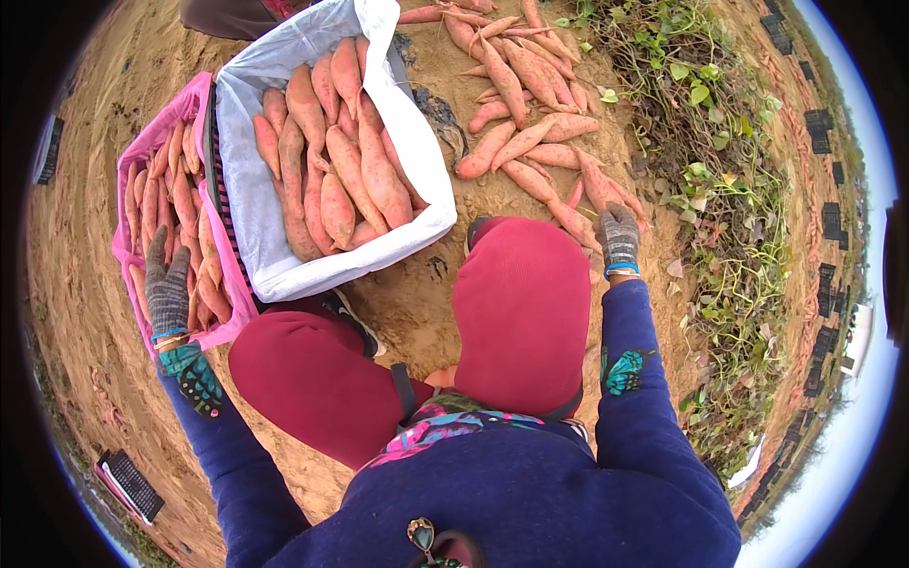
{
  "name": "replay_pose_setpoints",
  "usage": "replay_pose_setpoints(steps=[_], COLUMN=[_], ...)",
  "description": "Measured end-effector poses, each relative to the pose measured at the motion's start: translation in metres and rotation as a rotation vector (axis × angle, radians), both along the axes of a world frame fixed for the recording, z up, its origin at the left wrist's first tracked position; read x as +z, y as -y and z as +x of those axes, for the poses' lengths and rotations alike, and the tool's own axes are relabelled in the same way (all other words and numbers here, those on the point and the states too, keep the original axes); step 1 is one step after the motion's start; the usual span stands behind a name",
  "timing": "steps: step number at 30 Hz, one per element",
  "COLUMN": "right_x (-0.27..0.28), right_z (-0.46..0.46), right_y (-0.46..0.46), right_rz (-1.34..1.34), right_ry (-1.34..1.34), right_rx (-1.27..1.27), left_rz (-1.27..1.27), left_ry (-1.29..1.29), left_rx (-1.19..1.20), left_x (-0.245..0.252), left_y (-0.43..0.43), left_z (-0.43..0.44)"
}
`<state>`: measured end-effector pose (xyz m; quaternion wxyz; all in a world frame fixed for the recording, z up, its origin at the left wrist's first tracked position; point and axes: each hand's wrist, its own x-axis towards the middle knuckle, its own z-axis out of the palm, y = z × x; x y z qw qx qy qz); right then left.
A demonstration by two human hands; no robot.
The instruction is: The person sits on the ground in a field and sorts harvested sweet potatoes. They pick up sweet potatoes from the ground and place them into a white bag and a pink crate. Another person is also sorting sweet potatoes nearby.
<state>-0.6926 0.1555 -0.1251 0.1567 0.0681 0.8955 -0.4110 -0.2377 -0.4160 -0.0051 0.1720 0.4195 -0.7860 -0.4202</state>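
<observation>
My left hand [168,284], in a grey knit glove, rests with its fingers apart over sweet potatoes [183,202] in a pink-lined crate [245,312]. My right hand [619,233], gloved too, reaches down to the near end of a sweet potato [599,183] at the edge of a loose pile on the soil. Its fingertips are hidden, so I cannot tell whether it grips that root. Between my hands stands a crate with a white liner [419,153], holding several larger sweet potatoes [380,174].
The loose sweet potato pile [529,78] spreads beyond my right knee [522,305]. Cut leafy vines [717,184] lie along the right. Black crates [819,131] stand farther off, and another person's dark-clothed leg [227,18] shows behind the white-lined crate.
</observation>
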Motion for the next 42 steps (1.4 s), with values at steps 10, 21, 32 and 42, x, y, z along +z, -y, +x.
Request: replay_pose_setpoints(steps=[10, 21, 32, 42], right_x=[-0.076, -0.069, -0.13, -0.015], right_z=[-0.009, -0.073, -0.122, -0.134], right_y=[0.145, 0.205, 0.3, 0.252], right_rz=[0.797, 0.899, 1.118, 0.628], right_ry=[-0.405, -0.09, -0.418, -0.388], right_rx=[1.176, 1.265, 1.538, 1.262], left_rz=[-0.154, -0.105, 0.036, 0.668], left_ry=[0.152, 0.157, 0.147, -0.037], left_rx=[-0.81, -0.862, -0.839, -0.474], left_x=[0.069, 0.032, 0.033, 0.042], left_y=[-0.174, -0.18, -0.154, -0.157], left_z=[-0.232, -0.263, -0.273, -0.262])
